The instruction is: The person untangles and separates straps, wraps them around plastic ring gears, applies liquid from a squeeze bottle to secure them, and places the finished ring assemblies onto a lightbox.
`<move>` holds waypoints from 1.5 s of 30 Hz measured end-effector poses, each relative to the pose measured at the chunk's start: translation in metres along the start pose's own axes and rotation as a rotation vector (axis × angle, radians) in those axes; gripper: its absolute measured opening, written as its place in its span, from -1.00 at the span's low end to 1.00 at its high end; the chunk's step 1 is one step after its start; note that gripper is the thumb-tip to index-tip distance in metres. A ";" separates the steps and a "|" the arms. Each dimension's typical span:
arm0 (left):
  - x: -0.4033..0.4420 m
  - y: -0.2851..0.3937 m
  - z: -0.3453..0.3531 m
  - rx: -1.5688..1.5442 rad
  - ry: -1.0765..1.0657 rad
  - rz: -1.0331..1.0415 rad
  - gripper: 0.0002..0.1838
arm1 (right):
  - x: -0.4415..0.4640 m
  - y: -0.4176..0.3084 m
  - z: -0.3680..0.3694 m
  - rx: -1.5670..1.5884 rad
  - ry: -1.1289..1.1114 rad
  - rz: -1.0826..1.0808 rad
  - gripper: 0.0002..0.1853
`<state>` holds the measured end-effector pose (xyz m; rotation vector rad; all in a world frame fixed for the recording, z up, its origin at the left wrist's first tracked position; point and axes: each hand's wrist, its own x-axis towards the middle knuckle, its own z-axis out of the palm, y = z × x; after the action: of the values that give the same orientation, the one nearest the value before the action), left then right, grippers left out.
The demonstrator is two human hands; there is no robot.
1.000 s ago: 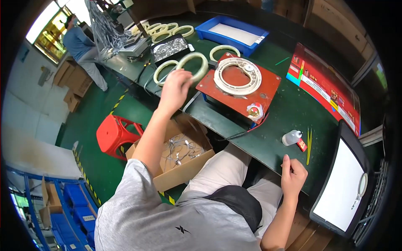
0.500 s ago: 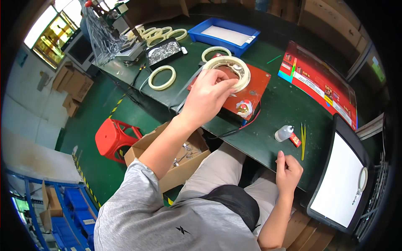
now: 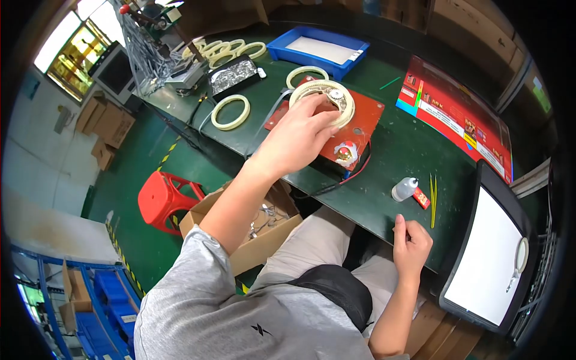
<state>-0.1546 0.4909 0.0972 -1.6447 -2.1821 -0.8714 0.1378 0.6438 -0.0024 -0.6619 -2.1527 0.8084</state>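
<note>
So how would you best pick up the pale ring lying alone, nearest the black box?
Probably from above, pinching the near rim of the pale ring, one finger inside, one outside: it lies flat, and its open middle gives the grip room.

Left grip [image 3: 299, 133] touches a pale ring [image 3: 347, 115] above the red platform [image 3: 368, 120], right grip [image 3: 412, 245] near yellow tweezers [image 3: 432, 202].
</note>
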 end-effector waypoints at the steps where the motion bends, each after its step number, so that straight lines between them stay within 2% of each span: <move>1: 0.000 0.000 0.000 -0.001 0.029 0.006 -0.66 | 0.000 0.000 0.000 0.002 0.003 -0.002 -0.62; 5: 0.012 -0.023 0.002 0.145 0.254 -0.074 -0.58 | 0.000 0.000 -0.002 0.007 -0.001 0.009 -0.63; 6: 0.013 -0.036 0.006 0.156 0.350 -0.112 -0.64 | 0.000 0.001 -0.001 0.017 0.006 0.009 -0.64; 11: 0.001 -0.058 0.004 0.047 0.277 -0.424 -0.70 | 0.001 0.000 0.000 0.027 0.022 0.016 -0.64; 19: -0.003 -0.057 -0.015 0.024 0.199 -0.441 -0.77 | 0.000 0.003 -0.001 0.012 -0.001 0.004 -0.64; 22: -0.003 -0.058 -0.014 0.059 0.201 -0.405 -0.75 | 0.001 0.001 0.000 0.031 0.035 -0.012 -0.63; 27: 0.005 -0.070 -0.016 0.165 0.294 -0.277 -0.87 | 0.002 0.001 0.000 0.020 0.027 -0.012 -0.62; 30: 0.006 -0.072 -0.015 0.090 0.303 -0.321 -0.84 | 0.001 -0.001 -0.002 0.021 0.015 -0.004 -0.62; 34: -0.002 -0.069 -0.008 -0.270 0.248 -0.604 -0.84 | 0.001 0.000 -0.001 0.023 0.040 -0.024 -0.62; 38: -0.007 -0.064 -0.015 -0.027 0.119 -0.531 -0.86 | 0.001 0.000 -0.001 0.000 0.041 -0.023 -0.61; 41: -0.010 -0.064 -0.024 0.362 0.116 -0.301 -0.86 | 0.001 -0.001 -0.003 -0.027 0.002 -0.004 -0.62; 45: 0.006 -0.043 -0.028 0.104 0.261 -0.275 -0.75 | 0.001 -0.001 -0.001 -0.030 0.016 -0.026 -0.62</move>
<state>-0.2008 0.4708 0.1092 -1.1291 -2.2537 -0.9644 0.1380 0.6444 -0.0007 -0.6519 -2.1588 0.7556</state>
